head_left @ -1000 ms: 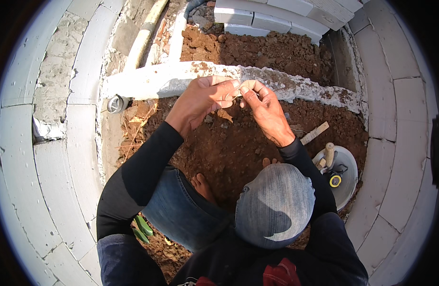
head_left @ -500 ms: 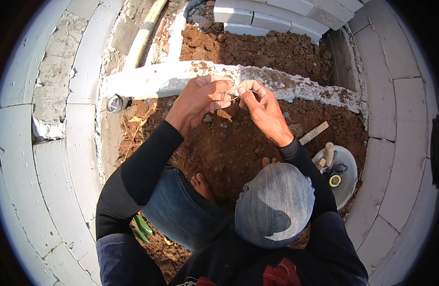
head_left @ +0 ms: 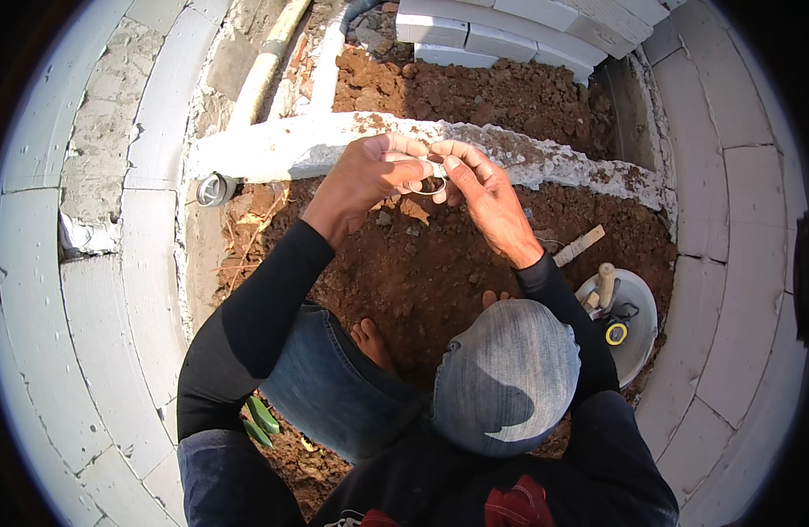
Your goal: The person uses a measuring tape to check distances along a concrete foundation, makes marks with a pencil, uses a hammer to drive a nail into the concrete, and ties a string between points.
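Observation:
Above the far edge of the soil, my left hand (head_left: 365, 183) and my right hand (head_left: 482, 195) are close together, fingertips nearly touching. Both are closed in a pinch on a thin, pale string (head_left: 429, 191), which bends in a small loop below the fingertips. Whether it is cord or fine wire is hard to tell at this size. Behind the fingers runs a whitewashed concrete beam (head_left: 264, 151). A short wooden stick (head_left: 580, 245) lies on the soil beyond my right wrist, with a thin strand beside it.
Pale block walls (head_left: 150, 290) curve along the left and right sides. To the right stands a bucket (head_left: 637, 342) holding a wooden-handled tool (head_left: 606, 283) and a yellow round item (head_left: 616, 333). Pipes (head_left: 268, 66) run at the far left, near a grey pipe end (head_left: 215, 191). Stacked blocks (head_left: 492, 39) stand behind.
My fingers have shifted slightly around the string, and its loop now shows more plainly below them. My left hand has tilted a little; the surroundings are the same.

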`<state>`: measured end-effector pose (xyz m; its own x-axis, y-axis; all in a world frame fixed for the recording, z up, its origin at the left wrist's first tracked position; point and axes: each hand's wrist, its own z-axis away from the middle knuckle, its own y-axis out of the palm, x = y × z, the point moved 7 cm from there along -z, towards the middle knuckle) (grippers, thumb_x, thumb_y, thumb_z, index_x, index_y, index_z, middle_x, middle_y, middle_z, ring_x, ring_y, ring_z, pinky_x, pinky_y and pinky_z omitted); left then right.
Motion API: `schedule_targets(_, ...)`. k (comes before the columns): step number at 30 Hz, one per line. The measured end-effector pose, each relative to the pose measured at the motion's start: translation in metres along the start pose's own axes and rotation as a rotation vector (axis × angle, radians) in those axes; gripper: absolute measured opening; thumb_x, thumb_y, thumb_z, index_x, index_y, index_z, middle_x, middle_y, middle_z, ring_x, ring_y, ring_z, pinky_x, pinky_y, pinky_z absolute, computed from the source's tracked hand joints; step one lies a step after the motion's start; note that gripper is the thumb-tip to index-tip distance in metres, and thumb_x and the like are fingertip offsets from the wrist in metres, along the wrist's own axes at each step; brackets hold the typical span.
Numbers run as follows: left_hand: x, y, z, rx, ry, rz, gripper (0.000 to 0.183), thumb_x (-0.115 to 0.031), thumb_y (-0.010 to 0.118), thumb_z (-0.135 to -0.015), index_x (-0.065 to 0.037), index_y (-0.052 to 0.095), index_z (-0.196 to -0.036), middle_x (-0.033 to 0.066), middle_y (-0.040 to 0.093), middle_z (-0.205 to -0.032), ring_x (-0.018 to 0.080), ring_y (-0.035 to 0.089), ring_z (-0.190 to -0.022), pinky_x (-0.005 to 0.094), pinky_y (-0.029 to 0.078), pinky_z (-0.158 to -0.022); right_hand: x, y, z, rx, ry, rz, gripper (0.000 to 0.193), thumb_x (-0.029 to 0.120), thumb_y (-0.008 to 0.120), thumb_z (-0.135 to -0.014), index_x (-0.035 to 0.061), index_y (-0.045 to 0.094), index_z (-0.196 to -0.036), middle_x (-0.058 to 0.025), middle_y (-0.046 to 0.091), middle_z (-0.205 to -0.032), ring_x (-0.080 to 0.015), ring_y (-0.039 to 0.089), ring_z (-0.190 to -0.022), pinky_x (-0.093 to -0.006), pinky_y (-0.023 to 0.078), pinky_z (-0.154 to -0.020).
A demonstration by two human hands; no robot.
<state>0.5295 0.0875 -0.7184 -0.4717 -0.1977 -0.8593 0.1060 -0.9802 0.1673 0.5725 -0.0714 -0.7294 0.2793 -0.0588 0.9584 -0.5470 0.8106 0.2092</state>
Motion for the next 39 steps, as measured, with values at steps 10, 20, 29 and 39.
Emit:
schedule_targets(10,0.005,-0.006,0.0,0.035,0.079,-0.131,0.035,-0.017,0.075,-0.093,0.002,0.065,-0.119,0.0141,0.074,-0.099,0.0181,0.074,-0.08,0.0277,0.055,-0.072,-0.002,-0.005,0.0,-0.024,-0.036,0.43,0.02,0.016,0.068,-0.098,-0.0025,0.074,-0.099,0.0036,0.066,-0.08,-0.0037,0.052,-0.073,-0.0239,0.042,-0.064)
schedule_targets(20,0.007,-0.17,0.019,-0.3,0.086,-0.656,0.052,-0.05,0.074,-0.088,-0.003,0.075,-0.109,0.0086,0.074,-0.095,0.0155,0.068,-0.087,0.0311,0.052,-0.08,-0.014,-0.02,0.005,-0.061,0.048,0.393,0.022,0.019,0.059,-0.104,0.0036,0.065,-0.091,0.0077,0.054,-0.081,-0.0011,0.039,-0.071,-0.0209,0.031,-0.062)
schedule_targets(29,0.137,-0.418,0.08,-1.092,-0.168,-1.092,0.06,-0.036,0.077,-0.087,0.002,0.06,-0.13,0.0245,0.061,-0.131,0.0387,0.062,-0.119,0.046,0.052,-0.097,-0.069,-0.046,0.023,-0.002,0.2,0.367,0.019,0.021,0.062,-0.103,0.0064,0.065,-0.091,0.0089,0.052,-0.078,-0.0014,0.039,-0.069,-0.0209,0.031,-0.062)
schedule_targets(39,0.174,-0.469,0.06,-1.091,-0.141,-1.278,0.031,-0.023,0.069,-0.092,-0.003,0.065,-0.115,0.0195,0.068,-0.114,0.0388,0.068,-0.102,0.0474,0.056,-0.085,-0.08,-0.047,0.038,0.081,0.417,0.543,0.018,0.022,0.064,-0.102,0.0064,0.065,-0.092,0.0072,0.056,-0.08,-0.0035,0.045,-0.073,-0.0232,0.037,-0.066)
